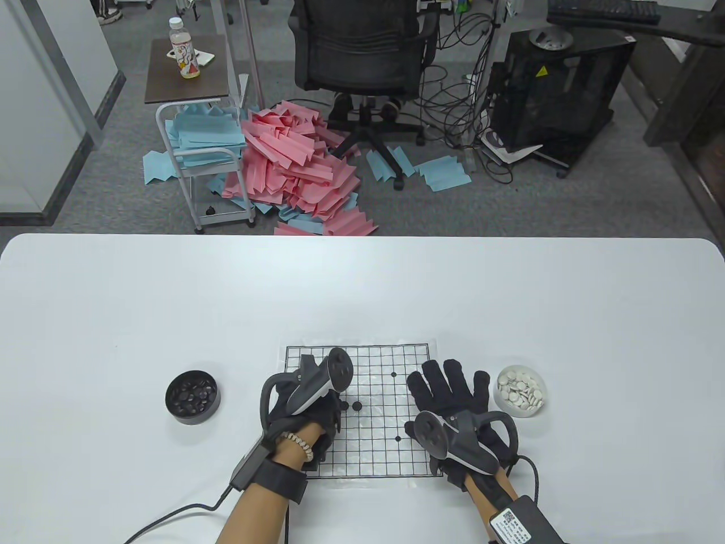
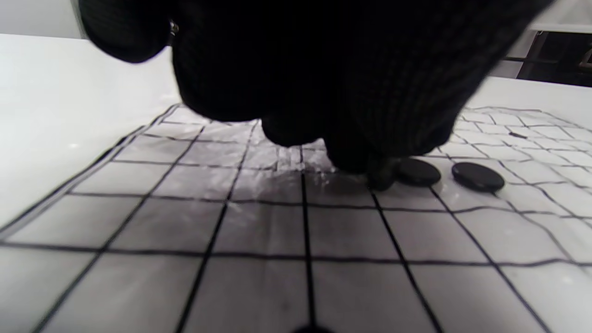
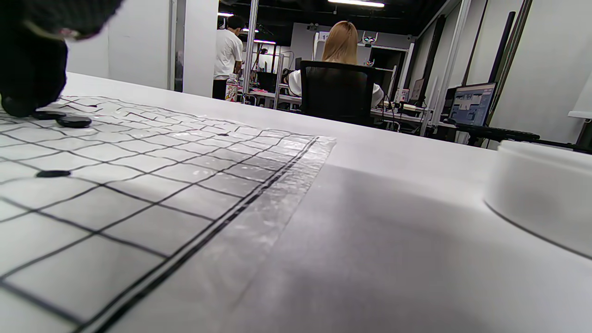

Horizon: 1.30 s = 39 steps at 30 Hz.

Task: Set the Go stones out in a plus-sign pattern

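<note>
The Go board sheet (image 1: pixel 374 453) lies at the table's front middle. Two black stones (image 1: pixel 357 405) lie side by side on it, also in the left wrist view (image 2: pixel 477 176) and the right wrist view (image 3: pixel 74 121). My left hand (image 1: pixel 331 405) has its fingers (image 2: pixel 323 92) bunched, tips down on the board just left of those stones. A small dark lump (image 2: pixel 381 178) pinched under the fingertips looks like a third black stone. My right hand (image 1: pixel 447 391) rests flat with its fingers spread on the board's right side and holds nothing.
A black bowl of black stones (image 1: pixel 192 396) stands left of the board. A white bowl of white stones (image 1: pixel 520 391) stands right of it, close to my right hand, and shows in the right wrist view (image 3: pixel 541 194). Printed dots (image 1: pixel 398 438) mark the grid.
</note>
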{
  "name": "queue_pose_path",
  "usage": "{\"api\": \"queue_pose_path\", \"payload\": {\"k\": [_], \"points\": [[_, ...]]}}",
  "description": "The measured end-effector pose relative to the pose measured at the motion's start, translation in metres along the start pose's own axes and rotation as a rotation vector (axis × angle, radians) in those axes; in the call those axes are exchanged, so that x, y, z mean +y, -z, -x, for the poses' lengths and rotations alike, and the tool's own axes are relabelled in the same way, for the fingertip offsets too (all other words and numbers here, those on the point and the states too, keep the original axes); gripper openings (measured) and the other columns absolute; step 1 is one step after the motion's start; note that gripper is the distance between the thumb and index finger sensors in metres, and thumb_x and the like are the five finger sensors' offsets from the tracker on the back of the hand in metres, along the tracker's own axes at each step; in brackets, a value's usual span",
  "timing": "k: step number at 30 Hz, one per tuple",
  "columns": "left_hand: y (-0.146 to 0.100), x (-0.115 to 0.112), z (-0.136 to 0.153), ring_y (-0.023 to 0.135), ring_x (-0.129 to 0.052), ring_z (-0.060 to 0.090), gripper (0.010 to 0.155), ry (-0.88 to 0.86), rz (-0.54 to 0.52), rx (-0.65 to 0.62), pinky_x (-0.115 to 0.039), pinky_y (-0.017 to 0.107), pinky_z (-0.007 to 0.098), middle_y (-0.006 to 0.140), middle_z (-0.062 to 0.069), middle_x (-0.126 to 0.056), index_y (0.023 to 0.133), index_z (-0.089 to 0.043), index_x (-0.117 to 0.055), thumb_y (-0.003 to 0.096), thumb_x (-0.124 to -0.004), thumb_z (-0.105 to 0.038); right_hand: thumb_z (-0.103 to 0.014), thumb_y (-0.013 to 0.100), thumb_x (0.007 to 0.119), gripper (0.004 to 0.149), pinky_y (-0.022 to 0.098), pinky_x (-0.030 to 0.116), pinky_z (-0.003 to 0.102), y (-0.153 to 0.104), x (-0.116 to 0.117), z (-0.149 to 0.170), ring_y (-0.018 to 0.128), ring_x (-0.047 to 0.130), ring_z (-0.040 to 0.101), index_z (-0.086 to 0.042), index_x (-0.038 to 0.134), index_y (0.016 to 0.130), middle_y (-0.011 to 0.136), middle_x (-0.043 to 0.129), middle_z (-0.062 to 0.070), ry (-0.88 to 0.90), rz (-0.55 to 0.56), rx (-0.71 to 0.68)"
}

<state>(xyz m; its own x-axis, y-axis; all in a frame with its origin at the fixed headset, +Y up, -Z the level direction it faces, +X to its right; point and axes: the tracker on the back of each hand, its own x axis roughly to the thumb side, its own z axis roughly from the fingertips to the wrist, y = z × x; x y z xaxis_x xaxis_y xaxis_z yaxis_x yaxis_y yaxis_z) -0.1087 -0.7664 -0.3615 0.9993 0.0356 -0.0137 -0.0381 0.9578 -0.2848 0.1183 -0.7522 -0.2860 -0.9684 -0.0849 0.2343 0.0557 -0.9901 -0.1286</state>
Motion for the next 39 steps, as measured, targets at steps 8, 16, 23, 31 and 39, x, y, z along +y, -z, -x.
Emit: {"api": "queue_pose_path", "payload": {"k": [8,16,23,31,39], "points": [[-0.001,-0.002,0.000,0.051,-0.099,0.024,0.040,0.034,-0.058,0.023,-0.070,0.057,0.059,0.073,-0.001,-0.102,0.070,-0.029,-0.101,0.0337,-0.093,-0.043,-0.062,0.039,0.075,0.082,0.075,0.030,0.074,0.000,0.000,0.000,0.116,0.035,0.038,-0.038,0.039,0.109,0.120,0.033,-0.001,-0.003,0.000,-0.002],[-0.005,0.017,0.024,0.053,-0.098,0.024,0.043,0.016,-0.088,0.058,-0.069,0.058,0.059,0.077,0.000,-0.101,0.074,-0.028,-0.099,0.0354,-0.090,-0.043,-0.062,0.039,0.075,0.082,0.076,0.030,0.074,-0.001,0.000,0.000,0.116,0.035,0.038,-0.038,0.039,0.109,0.120,0.034,-0.002,-0.001,0.001,-0.001],[-0.014,0.045,0.081,0.054,-0.099,0.024,0.052,-0.028,-0.142,0.175,-0.069,0.059,0.059,0.080,0.000,-0.100,0.087,-0.031,-0.088,0.0363,-0.090,-0.041,-0.062,0.040,0.075,0.081,0.075,0.030,0.074,0.000,0.000,-0.001,0.116,0.035,0.038,-0.038,0.039,0.109,0.120,0.034,-0.002,-0.003,0.001,-0.003],[-0.019,0.053,0.151,0.058,-0.101,0.025,0.050,0.035,-0.166,0.404,-0.070,0.060,0.058,0.086,0.002,-0.100,0.085,-0.030,-0.091,0.0361,-0.092,-0.039,-0.062,0.039,0.075,0.081,0.075,0.030,0.074,0.000,0.000,-0.001,0.116,0.035,0.038,-0.038,0.040,0.109,0.120,0.034,-0.002,-0.004,-0.002,0.001],[-0.017,0.030,0.194,0.064,-0.100,0.026,0.051,0.004,-0.066,0.517,-0.069,0.061,0.058,0.092,0.003,-0.097,0.087,-0.030,-0.090,0.0366,-0.093,-0.038,-0.062,0.040,0.075,0.081,0.076,0.030,0.074,0.001,0.000,-0.002,0.116,0.036,0.038,-0.038,0.040,0.109,0.120,0.036,-0.003,-0.006,-0.006,-0.001]]}}
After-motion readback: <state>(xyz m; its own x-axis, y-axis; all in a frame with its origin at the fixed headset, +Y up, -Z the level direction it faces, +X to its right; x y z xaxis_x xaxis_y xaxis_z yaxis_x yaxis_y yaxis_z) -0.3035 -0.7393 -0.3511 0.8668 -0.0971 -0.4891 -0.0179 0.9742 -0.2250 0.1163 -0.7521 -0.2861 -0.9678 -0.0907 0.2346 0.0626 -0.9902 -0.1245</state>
